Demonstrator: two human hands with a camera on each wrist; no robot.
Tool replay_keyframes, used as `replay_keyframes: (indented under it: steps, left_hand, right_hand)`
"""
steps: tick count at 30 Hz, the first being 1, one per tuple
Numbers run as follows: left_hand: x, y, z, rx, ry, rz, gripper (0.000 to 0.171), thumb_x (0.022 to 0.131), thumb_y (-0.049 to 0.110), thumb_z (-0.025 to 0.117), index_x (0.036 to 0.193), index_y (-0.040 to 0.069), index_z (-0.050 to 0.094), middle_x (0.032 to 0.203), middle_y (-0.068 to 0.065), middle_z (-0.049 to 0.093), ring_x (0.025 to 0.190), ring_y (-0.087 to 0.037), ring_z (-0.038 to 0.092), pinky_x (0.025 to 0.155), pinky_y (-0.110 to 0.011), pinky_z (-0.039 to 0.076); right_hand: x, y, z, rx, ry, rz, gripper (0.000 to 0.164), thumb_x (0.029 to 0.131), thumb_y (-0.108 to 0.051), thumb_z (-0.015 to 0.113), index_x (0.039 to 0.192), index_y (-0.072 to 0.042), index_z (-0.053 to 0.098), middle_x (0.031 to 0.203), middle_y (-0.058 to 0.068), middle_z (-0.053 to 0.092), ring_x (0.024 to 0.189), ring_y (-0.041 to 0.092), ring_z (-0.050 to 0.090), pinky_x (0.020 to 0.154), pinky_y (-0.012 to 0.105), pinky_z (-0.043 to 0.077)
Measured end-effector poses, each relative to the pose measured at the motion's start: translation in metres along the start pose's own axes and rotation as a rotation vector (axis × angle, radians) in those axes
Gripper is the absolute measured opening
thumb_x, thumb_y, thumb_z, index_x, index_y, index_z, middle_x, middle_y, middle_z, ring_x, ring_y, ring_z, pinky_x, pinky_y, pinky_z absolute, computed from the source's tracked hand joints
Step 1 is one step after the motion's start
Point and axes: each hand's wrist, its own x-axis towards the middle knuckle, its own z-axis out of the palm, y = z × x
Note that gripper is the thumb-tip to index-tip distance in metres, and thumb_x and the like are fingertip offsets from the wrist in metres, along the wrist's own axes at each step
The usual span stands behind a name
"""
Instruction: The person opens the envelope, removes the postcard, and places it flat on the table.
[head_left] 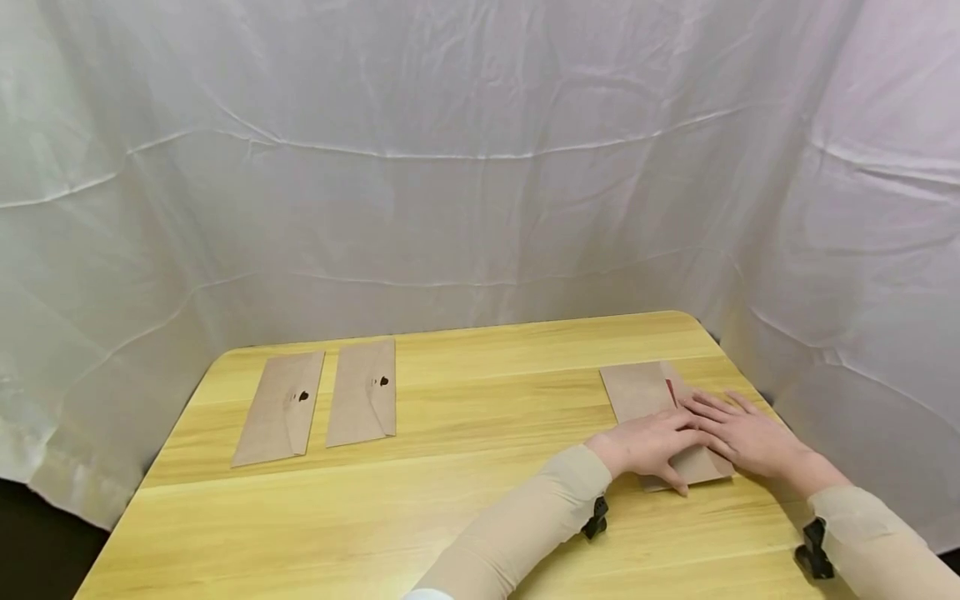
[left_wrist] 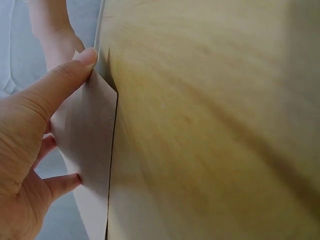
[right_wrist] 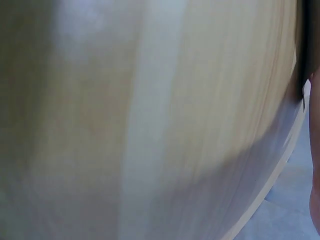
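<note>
A brown paper envelope [head_left: 632, 388] lies flat at the right side of the table, with a sliver of red [head_left: 670, 388] showing by its flap. My left hand [head_left: 651, 442] rests across the envelope, fingers fairly straight and thumb spread toward the near edge. From the right, my right hand [head_left: 750, 437] lies on the flap side, its extended fingers meeting those of the left. In the left wrist view, the left thumb and fingertips touch the envelope [left_wrist: 90, 145] near its slanted corner. The right wrist view catches only a strip of skin [right_wrist: 315, 150] at its edge.
Two more brown envelopes [head_left: 279, 410] [head_left: 356, 396], each with a small dark print, lie side by side at the table's left. The wooden table [head_left: 465, 500] has rounded far corners. White curtains [head_left: 480, 217] surround it at the back and sides.
</note>
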Motion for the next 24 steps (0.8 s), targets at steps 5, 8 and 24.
replay_keyframes:
  steps: [5,8,24]
  left_hand:
    - [-0.001,0.0,0.0,0.017,0.02,0.014,0.08,0.076,0.065,0.069,0.143,0.029,0.043,0.146,0.01,0.037,0.14,-0.004,0.028,0.115,-0.011,0.018]
    - [-0.001,-0.001,0.001,0.025,0.028,0.018,0.078,0.076,0.064,0.069,0.141,0.028,0.045,0.142,0.01,0.039,0.137,-0.004,0.031,0.114,-0.01,0.018]
    - [-0.001,0.0,0.0,-0.014,-0.012,-0.029,0.078,0.076,0.062,0.071,0.142,0.029,0.045,0.145,0.013,0.038,0.138,-0.001,0.03,0.114,-0.008,0.018]
  right_hand:
    - [-0.001,-0.003,0.001,0.054,-0.043,0.158,0.06,0.094,-0.03,0.058,0.151,-0.021,0.039,0.148,0.004,0.05,0.151,0.002,0.005,0.118,0.022,-0.017]
    - [0.0,-0.004,0.003,0.084,-0.065,0.214,0.053,0.096,-0.032,0.056,0.146,-0.017,0.046,0.145,0.006,0.052,0.151,0.002,0.01,0.117,0.02,-0.017]
    - [0.007,-0.01,-0.005,0.251,-0.195,0.453,0.052,0.099,-0.036,0.052,0.142,-0.008,0.049,0.146,0.016,0.05,0.139,0.03,0.04,0.104,0.058,0.031]
